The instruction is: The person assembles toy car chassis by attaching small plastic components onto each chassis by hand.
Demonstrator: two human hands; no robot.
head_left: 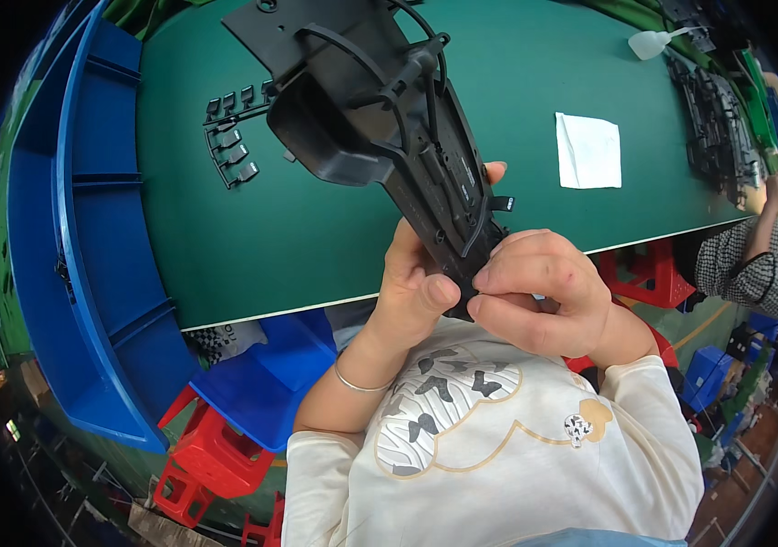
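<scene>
A long black moulded plastic housing (443,182), with a deep hollow and cable-like strands at its wide upper end, slants over the table toward my chest. My left hand (412,287) is closed round its narrow lower end, thumb on the near face and a fingertip showing past the far edge. Against that same end, my right hand (544,292) is pinched, thumb and index together; whatever sits between those fingertips is hidden. A small black tab with a pale mark (503,204) sticks out from the housing's right edge, just above my right hand.
Small black clips on a runner (229,146) lie on the green table (206,237). A blue bin (97,228) borders the left side. To the right are a white packet (588,151), a white squeeze bottle (649,44), stacked black parts (717,132) and another person's sleeve (758,273).
</scene>
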